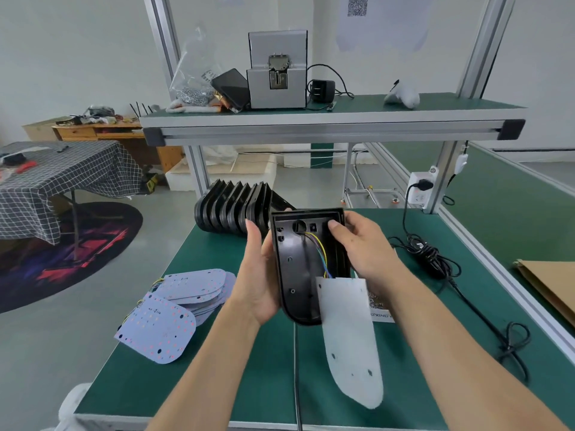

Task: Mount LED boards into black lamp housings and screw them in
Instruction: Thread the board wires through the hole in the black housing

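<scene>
in the head view both hands held a black lamp housing [298,269] up above the green table [217,384], its open side facing the camera. the left hand [259,275] gripped its left edge, fingers curled behind; the right hand [361,247] gripped the right edge, thumb inside. an led board [348,337] hung below by coloured wires [320,256]. more boards [174,309] lay left, a row of housings [233,209] behind.

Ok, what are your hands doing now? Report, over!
Left hand and right hand both grip one black lamp housing. LED board hangs out on its wires, unmounted. Nothing blocking.
</scene>
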A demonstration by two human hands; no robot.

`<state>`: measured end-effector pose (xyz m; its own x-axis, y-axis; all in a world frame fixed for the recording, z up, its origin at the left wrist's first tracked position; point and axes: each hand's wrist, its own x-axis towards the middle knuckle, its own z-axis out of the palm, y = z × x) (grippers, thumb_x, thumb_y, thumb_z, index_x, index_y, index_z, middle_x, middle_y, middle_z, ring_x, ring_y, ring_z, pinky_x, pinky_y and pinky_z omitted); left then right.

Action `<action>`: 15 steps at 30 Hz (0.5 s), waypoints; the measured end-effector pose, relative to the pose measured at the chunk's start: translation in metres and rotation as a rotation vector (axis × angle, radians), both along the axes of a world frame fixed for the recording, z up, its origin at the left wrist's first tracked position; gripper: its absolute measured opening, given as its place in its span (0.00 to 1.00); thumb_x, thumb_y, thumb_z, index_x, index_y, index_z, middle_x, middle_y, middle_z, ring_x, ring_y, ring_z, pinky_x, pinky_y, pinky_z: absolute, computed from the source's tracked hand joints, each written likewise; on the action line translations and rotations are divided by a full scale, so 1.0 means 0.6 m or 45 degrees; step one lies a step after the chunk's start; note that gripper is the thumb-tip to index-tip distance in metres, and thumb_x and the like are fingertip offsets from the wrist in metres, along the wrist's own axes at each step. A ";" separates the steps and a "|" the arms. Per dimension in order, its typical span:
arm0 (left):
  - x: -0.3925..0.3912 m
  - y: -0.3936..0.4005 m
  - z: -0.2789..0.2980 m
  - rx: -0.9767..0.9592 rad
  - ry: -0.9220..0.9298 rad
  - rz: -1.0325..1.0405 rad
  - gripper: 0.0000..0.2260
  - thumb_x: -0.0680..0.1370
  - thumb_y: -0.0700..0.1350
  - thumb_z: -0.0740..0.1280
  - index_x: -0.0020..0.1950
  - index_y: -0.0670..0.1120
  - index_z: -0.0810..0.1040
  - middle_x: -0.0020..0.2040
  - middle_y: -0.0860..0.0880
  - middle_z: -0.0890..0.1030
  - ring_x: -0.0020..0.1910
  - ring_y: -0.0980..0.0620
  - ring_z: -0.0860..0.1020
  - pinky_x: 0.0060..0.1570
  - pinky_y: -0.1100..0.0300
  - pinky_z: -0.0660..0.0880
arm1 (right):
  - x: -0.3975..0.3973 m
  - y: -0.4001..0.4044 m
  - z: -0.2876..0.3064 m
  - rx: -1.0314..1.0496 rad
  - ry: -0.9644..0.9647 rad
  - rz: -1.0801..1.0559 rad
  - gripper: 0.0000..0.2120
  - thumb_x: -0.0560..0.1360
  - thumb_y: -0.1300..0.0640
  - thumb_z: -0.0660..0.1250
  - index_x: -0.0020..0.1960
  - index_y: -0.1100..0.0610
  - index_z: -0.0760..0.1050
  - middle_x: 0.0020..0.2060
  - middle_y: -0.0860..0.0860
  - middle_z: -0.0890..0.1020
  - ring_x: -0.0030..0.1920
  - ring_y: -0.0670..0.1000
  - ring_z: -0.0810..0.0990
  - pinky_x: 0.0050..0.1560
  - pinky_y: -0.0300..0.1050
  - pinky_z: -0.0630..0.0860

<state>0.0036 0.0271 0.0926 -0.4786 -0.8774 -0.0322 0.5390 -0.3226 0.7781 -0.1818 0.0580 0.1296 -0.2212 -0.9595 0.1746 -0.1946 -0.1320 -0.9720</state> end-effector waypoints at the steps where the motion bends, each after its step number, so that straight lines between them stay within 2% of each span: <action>1: -0.002 0.006 -0.003 -0.067 -0.041 0.000 0.39 0.70 0.76 0.66 0.70 0.49 0.81 0.69 0.42 0.80 0.67 0.43 0.80 0.59 0.48 0.81 | -0.001 0.001 0.000 0.006 0.084 -0.046 0.07 0.84 0.58 0.65 0.55 0.59 0.82 0.47 0.55 0.88 0.47 0.50 0.84 0.50 0.43 0.79; 2: -0.005 0.010 -0.006 -0.125 -0.093 0.017 0.34 0.72 0.72 0.69 0.68 0.49 0.82 0.68 0.42 0.81 0.66 0.44 0.81 0.59 0.51 0.81 | -0.001 0.001 -0.001 0.014 0.162 -0.082 0.07 0.84 0.58 0.66 0.54 0.60 0.81 0.46 0.58 0.86 0.45 0.53 0.82 0.49 0.47 0.78; 4: -0.014 0.012 -0.005 -0.174 -0.192 0.122 0.25 0.74 0.61 0.75 0.66 0.49 0.83 0.64 0.43 0.84 0.63 0.44 0.83 0.55 0.53 0.82 | 0.003 0.002 -0.002 0.030 0.189 -0.121 0.07 0.84 0.57 0.66 0.55 0.60 0.81 0.48 0.61 0.86 0.48 0.60 0.83 0.54 0.52 0.79; 6: -0.020 0.011 -0.001 -0.161 -0.233 0.235 0.20 0.76 0.55 0.76 0.64 0.48 0.82 0.61 0.43 0.85 0.60 0.42 0.84 0.54 0.51 0.83 | 0.013 0.007 0.000 0.040 0.176 -0.153 0.06 0.83 0.56 0.66 0.55 0.57 0.81 0.47 0.55 0.86 0.51 0.58 0.84 0.54 0.48 0.79; 9: -0.026 0.005 0.003 -0.106 -0.255 0.313 0.21 0.73 0.59 0.73 0.60 0.46 0.83 0.57 0.43 0.87 0.56 0.45 0.86 0.52 0.52 0.84 | 0.030 0.019 0.002 0.015 0.245 -0.211 0.10 0.82 0.54 0.66 0.63 0.54 0.78 0.53 0.49 0.85 0.56 0.53 0.83 0.60 0.49 0.77; 10: -0.028 0.004 0.003 -0.086 -0.268 0.338 0.23 0.73 0.60 0.73 0.60 0.46 0.83 0.57 0.44 0.87 0.56 0.45 0.86 0.54 0.51 0.84 | 0.037 0.026 0.000 -0.024 0.261 -0.196 0.15 0.82 0.52 0.66 0.68 0.53 0.76 0.58 0.48 0.83 0.60 0.50 0.81 0.64 0.50 0.76; 12: -0.031 0.007 0.010 -0.005 -0.296 0.403 0.29 0.75 0.62 0.73 0.68 0.44 0.78 0.62 0.44 0.85 0.61 0.44 0.84 0.63 0.45 0.80 | 0.050 0.043 -0.008 -0.136 0.377 -0.220 0.23 0.83 0.49 0.65 0.76 0.54 0.69 0.68 0.50 0.76 0.70 0.50 0.73 0.74 0.49 0.69; 14: -0.030 0.006 0.012 0.015 -0.296 0.428 0.32 0.77 0.63 0.72 0.72 0.43 0.75 0.65 0.44 0.83 0.63 0.43 0.82 0.67 0.43 0.77 | 0.059 0.062 -0.015 -0.247 0.590 -0.364 0.26 0.83 0.46 0.63 0.78 0.54 0.67 0.74 0.54 0.68 0.76 0.53 0.66 0.77 0.51 0.63; 15: -0.027 0.004 0.012 -0.008 -0.283 0.414 0.28 0.78 0.62 0.71 0.69 0.43 0.78 0.63 0.43 0.85 0.61 0.43 0.84 0.63 0.45 0.79 | 0.061 0.072 -0.016 -0.330 0.716 -0.436 0.24 0.83 0.45 0.62 0.75 0.54 0.71 0.72 0.54 0.70 0.74 0.54 0.67 0.75 0.52 0.65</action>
<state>-0.0127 0.0293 0.0998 -0.1579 -0.9826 -0.0978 0.4306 -0.1576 0.8887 -0.1450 0.1011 0.1198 -0.3122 -0.7640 0.5647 -0.7300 -0.1875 -0.6572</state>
